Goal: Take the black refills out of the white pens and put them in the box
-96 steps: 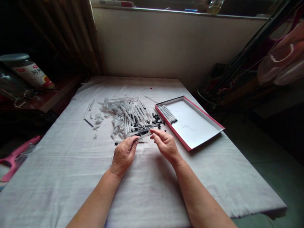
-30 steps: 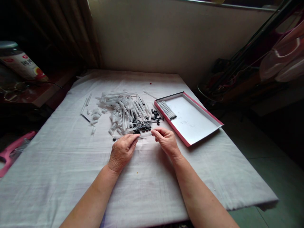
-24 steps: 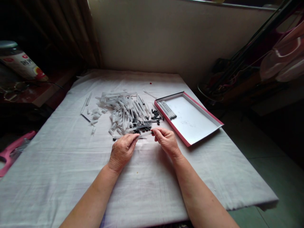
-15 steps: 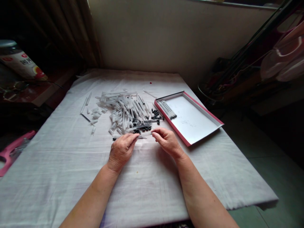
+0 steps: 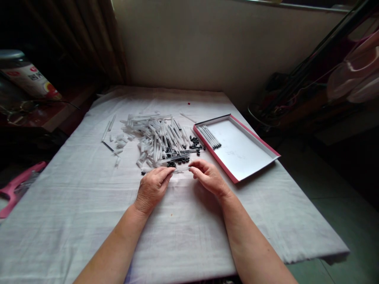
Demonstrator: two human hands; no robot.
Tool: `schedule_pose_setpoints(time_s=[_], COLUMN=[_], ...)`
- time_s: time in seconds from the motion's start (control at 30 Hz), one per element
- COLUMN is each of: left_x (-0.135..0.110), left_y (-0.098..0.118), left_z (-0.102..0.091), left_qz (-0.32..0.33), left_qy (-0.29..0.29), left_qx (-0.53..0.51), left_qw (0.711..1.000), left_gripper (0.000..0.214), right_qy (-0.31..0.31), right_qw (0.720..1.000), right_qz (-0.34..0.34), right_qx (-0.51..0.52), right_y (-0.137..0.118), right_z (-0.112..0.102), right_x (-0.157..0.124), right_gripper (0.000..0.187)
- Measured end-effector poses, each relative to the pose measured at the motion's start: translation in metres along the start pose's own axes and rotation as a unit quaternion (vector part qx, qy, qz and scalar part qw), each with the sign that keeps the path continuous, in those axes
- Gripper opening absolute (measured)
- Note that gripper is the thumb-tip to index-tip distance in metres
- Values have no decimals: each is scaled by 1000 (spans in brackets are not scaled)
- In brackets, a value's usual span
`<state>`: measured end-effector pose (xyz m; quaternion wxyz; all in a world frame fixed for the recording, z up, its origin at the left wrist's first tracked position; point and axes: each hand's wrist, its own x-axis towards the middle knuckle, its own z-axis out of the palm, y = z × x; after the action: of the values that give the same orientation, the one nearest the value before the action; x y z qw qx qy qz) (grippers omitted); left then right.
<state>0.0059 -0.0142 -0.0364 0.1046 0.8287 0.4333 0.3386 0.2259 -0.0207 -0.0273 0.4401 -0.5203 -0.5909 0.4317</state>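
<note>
Between my two hands lies a clear pen barrel, level above the cloth. My left hand is closed in a pinch on its left end, and my right hand pinches its right end between thumb and forefinger. Just beyond my fingers spreads a heap of clear pen barrels and caps. Thin dark refills and small black end plugs lie at the heap's near right side. My fingertips hide part of the held barrel's ends.
A shallow red-edged box lid stands on the right, with several pens in a row along its left wall. White cloth covers the table. Pink-handled scissors lie at the left edge, and a labelled jar is behind them.
Both hands keep their pinch on the pen barrel, with hardly any movement. The whole view has shifted very slightly.
</note>
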Motion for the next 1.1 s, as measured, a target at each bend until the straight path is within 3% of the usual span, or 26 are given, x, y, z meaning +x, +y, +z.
schedule_pose_setpoints(time_s=[0.07,0.23,0.43,0.5,0.63,0.8,1.0,1.1], left_x=[0,0,1,0,0,0,0,0], left_y=[0,1,1,1,0,0,0,0], left_z=[0,0,0,0,0,0,0,0], left_qz=[2,10,-1,-2,-4,-4,1,-4], left_qy=[-3,-7,-2,-3,-8,-14,-16,-15], left_qx=[3,-1,-3,-6,-9,-4,-4,-4], left_qw=[1000,1000,1000,1000,1000,1000,1000,1000], left_gripper=[24,25,25,25,25,25,25,25], right_qy=[15,36,6,7,21,1,15,-4], right_qw=[1000,997,1000,1000,999,999,999,1000], right_qz=[-9,1,17,15,14,16,11,17], right_qx=[-22,-70,18,5,-39,32,-42,5], right_y=[0,0,-2,-2,0,2,0,2], right_z=[1,2,-1,-1,-1,-2,-4,-5], right_x=[0,0,1,1,1,1,1,2], right_gripper=[23,39,23,20,28,24,27,21])
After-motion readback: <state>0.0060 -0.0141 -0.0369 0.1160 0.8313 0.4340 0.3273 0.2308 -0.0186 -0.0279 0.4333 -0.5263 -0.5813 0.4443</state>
